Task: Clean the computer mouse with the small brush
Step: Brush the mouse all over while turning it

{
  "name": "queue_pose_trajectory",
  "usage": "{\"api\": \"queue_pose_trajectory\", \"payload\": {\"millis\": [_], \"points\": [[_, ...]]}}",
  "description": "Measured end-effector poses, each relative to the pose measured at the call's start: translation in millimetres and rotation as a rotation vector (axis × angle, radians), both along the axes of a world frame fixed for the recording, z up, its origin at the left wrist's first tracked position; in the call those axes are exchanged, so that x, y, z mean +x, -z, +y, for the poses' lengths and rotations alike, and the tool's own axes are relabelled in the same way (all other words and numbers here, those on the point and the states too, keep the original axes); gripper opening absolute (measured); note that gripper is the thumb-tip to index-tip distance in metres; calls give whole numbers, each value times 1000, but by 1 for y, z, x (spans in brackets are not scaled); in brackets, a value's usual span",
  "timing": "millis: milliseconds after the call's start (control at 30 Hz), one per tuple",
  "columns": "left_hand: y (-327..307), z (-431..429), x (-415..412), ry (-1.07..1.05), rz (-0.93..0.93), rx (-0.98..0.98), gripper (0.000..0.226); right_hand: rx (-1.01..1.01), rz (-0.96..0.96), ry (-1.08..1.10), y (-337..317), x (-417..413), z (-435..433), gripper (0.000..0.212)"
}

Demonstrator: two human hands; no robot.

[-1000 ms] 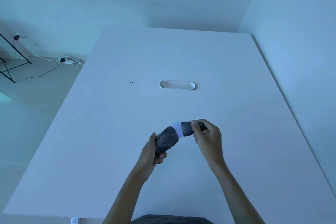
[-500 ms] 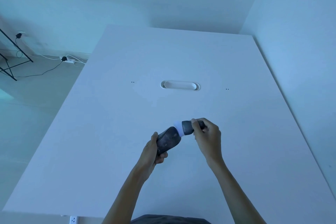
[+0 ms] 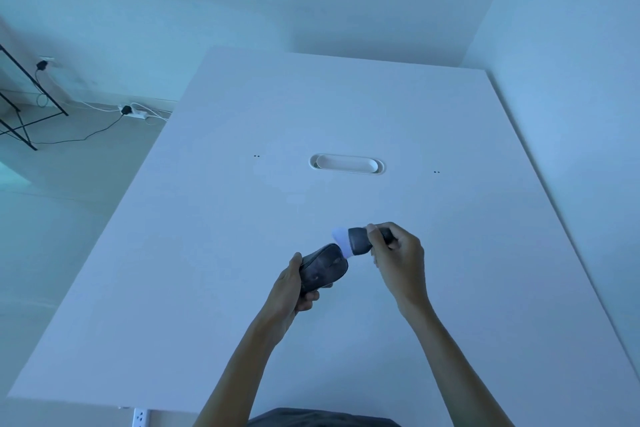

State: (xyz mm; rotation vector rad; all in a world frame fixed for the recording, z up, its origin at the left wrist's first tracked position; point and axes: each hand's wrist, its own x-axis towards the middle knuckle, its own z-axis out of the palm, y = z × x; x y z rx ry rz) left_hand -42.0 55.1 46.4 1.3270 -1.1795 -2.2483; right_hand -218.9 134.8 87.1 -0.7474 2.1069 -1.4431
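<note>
While the bristles remain pressed to the front end of the mouse as they were a second ago, the brush head now sits slightly higher and further from the person, which suggests a short stroke across the nose of the shell; cleaning is judged to be under way, not finished.

Left hand (image 3: 289, 288): closed around the rear and underside of the computer mouse (image 3: 322, 267), holding it raised above the bench.
Computer mouse: dark, rounded, smooth shell with a dull sheen and faint marks on top; nose tilted up toward the brush.
Right hand (image 3: 398, 258): fingers clamped on the dark handle of the small brush (image 3: 356, 241).
Small brush: stubby dark ferrule, soft-looking; short tuft of pale bristles, fanned, touching the mouse front.
Bench (image 3: 207, 253): white, flat, matte, otherwise bare near the hands.
Cable slot (image 3: 346, 164): oval white recess, further back.
Floor, far left: power strip (image 3: 133, 113) with trailing cords.
</note>
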Motion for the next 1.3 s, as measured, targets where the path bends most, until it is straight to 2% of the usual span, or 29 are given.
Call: {"api": "queue_pose_trajectory", "payload": {"millis": [33,100,167,233,300,367,433,500,567,667,733,833,900,967,1033,1100,1200,1300], "points": [[0,0,0,-2,2,5,55,-7,-18,-54,0,2,2,25],[0,-1,-2,-5,-4,7,54,35,66,-108,1,7,4,24],[1,-1,-3,-8,-5,18,54,77,128,-20,5,3,3,23],[1,0,-2,-18,14,36,54,23,37,17,4,-2,3,24],[0,1,-1,-26,28,45,54,-9,-13,-60,3,1,6,24],[-1,1,-2,-16,17,27,55,38,73,-98,5,7,7,23],[-1,2,-2,-5,1,16,55,77,123,-18,7,4,6,23],[-2,2,-2,-12,-1,28,56,14,78,-17,5,0,7,23],[-2,2,-1,-11,-17,35,55,-10,58,-126,1,6,9,22],[-4,2,-2,17,-30,14,55,70,179,-94,3,9,8,21],[-5,2,-2,19,-27,20,55,56,148,-40,1,4,6,23],[-6,4,0,34,-22,18,53,14,41,-147,-2,8,8,24],[-8,3,-1,57,-25,3,52,65,91,-131,0,11,6,25],[-7,3,0,67,-38,7,54,110,161,-26,3,4,4,26],[-6,3,2,62,-33,8,54,43,70,-33,1,0,4,24],[-5,4,3,67,-32,-3,54,10,0,-128,-1,6,6,23],[-4,2,2,90,-55,-23,54,81,135,-88,4,9,4,25],[-4,3,3,77,-51,-11,55,34,51,-29,3,0,2,26]]}}
